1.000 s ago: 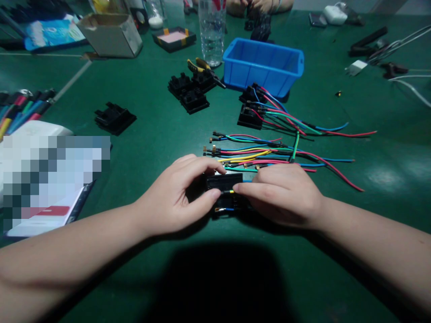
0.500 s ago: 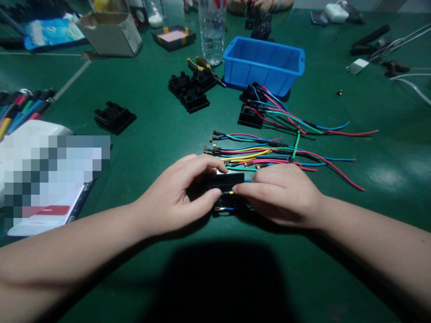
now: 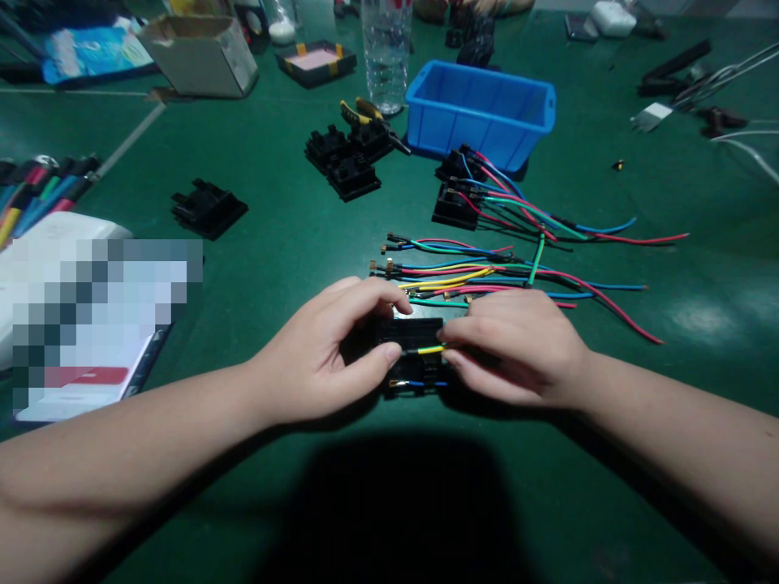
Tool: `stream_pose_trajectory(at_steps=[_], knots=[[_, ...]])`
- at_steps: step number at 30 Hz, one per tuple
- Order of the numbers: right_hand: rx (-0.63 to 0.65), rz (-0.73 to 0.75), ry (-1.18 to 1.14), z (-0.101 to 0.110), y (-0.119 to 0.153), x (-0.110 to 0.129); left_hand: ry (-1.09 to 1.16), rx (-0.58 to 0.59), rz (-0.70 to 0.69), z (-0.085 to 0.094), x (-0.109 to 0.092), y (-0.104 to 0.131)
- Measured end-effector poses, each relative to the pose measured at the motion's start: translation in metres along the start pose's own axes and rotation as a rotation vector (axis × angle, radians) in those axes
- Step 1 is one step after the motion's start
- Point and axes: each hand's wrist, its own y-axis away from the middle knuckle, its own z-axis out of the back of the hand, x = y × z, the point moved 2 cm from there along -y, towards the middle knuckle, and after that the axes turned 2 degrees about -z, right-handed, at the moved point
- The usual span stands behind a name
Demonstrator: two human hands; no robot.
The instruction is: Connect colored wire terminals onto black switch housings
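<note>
- Table (image 3: 273,268), one: green top, smooth, faintly glossy, filling most of the view.
- Seam (image 3: 131,139), pale: slanting across the tabletop at left, meeting a thin pale line (image 3: 73,92) that runs sideways.
- Light: dim overall; whitish reflection (image 3: 694,307) at right on the tabletop.
- Shadow (image 3: 395,503), one: broad, dark, near edge.
- Grey surface (image 3: 739,10), beyond the far edge, upper right; wall or floor, cannot tell.

Between the hands (image 3: 341,349) lies a housing (image 3: 414,329), loose wires (image 3: 468,272) behind it, a bin (image 3: 468,130) behind them, a carton (image 3: 200,61) far left.
</note>
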Motion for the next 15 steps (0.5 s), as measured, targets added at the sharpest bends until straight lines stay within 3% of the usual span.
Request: stream_pose_trajectory(at_steps=[3, 10, 15], knots=[[-0.007, -0.041, 0.007, 0.0015, -0.0021, 0.0002, 0.006, -0.003, 0.019, 0.0002, -0.0014, 0.0012], [0.054, 0.013, -0.001, 0.0017, -0.0053, 0.0033, -0.080, 0.080, -0.015, 0.0008, -0.0048, 0.0011], [0.087, 0.024, 0.008, 0.0001, -0.0050, 0.0037, -0.115, 0.073, -0.045, 0.0004, -0.0043, 0.0005]])
